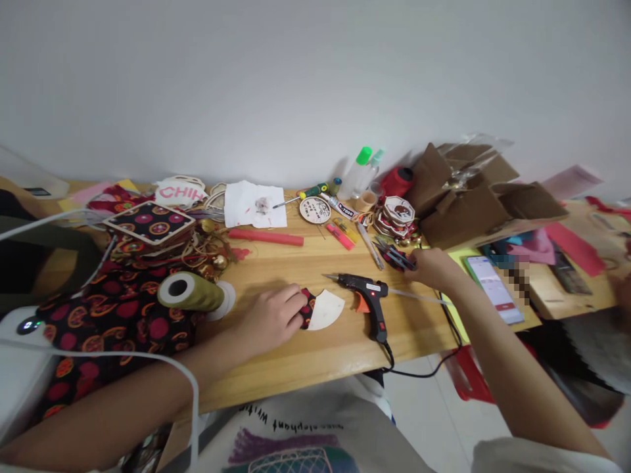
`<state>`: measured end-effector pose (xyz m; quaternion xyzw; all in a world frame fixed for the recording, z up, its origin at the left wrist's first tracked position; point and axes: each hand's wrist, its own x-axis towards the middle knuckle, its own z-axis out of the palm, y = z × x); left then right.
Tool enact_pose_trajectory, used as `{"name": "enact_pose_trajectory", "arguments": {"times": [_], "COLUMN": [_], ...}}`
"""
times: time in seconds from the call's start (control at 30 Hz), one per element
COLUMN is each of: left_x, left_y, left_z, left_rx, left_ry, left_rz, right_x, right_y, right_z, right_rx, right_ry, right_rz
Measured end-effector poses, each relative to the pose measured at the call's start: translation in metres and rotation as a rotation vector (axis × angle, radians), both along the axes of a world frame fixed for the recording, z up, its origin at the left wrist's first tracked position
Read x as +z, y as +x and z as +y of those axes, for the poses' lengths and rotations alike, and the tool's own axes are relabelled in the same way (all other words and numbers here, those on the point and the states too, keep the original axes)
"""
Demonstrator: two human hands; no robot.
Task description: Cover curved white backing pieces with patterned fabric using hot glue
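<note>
My left hand (279, 315) lies on the table with fingers curled together on the edge of a fan-shaped piece (326, 310). This piece is white on its right part, with dark red-patterned fabric at the left. My right hand (431, 268) reaches to the back right, its fingers closed at the handle end of a pointed tool with dark and red handles (397, 256); whether it is scissors or pliers I cannot tell. Between my hands a black glue gun (367, 292) with an orange trigger lies on its side, nozzle to the left, a clear glue stick (417, 297) out of its back.
On the left stand a roll of olive ribbon (192, 294), patterned fabric (123, 322) and stacked fabric-covered pieces (150, 223). Bottles (355, 176), a glue tube (340, 206) and a red thread spool (397, 181) line the back. Cardboard boxes (473, 203) and a phone (494, 289) are right.
</note>
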<state>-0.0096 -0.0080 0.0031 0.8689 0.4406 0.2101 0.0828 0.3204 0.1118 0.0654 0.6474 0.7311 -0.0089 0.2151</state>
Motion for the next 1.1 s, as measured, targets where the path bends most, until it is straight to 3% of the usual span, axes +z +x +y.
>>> {"name": "enact_pose_trajectory", "arguments": {"times": [0.2, 0.37, 0.5, 0.63, 0.87, 1.1], "left_x": [-0.004, -0.006, -0.004, -0.004, -0.005, -0.003], "left_y": [0.0, 0.0, 0.001, 0.002, 0.001, 0.001], "left_z": [0.0, -0.001, -0.001, -0.001, 0.0, 0.001], "left_rx": [-0.009, -0.019, -0.03, -0.036, -0.055, -0.061], "left_ry": [-0.005, -0.015, -0.003, 0.012, -0.001, -0.046], "left_rz": [-0.004, 0.018, 0.038, 0.049, 0.053, 0.062], "right_x": [0.025, 0.037, 0.034, 0.03, 0.027, 0.012], "right_y": [-0.012, -0.062, -0.113, -0.145, -0.168, -0.175], "right_z": [-0.004, -0.001, 0.01, 0.025, 0.044, 0.045], "right_rx": [0.065, 0.227, 0.349, 0.412, 0.419, 0.395], "right_ry": [-0.009, -0.038, -0.066, -0.09, -0.14, -0.201], "right_rz": [-0.011, -0.016, -0.01, -0.002, 0.001, 0.003]}}
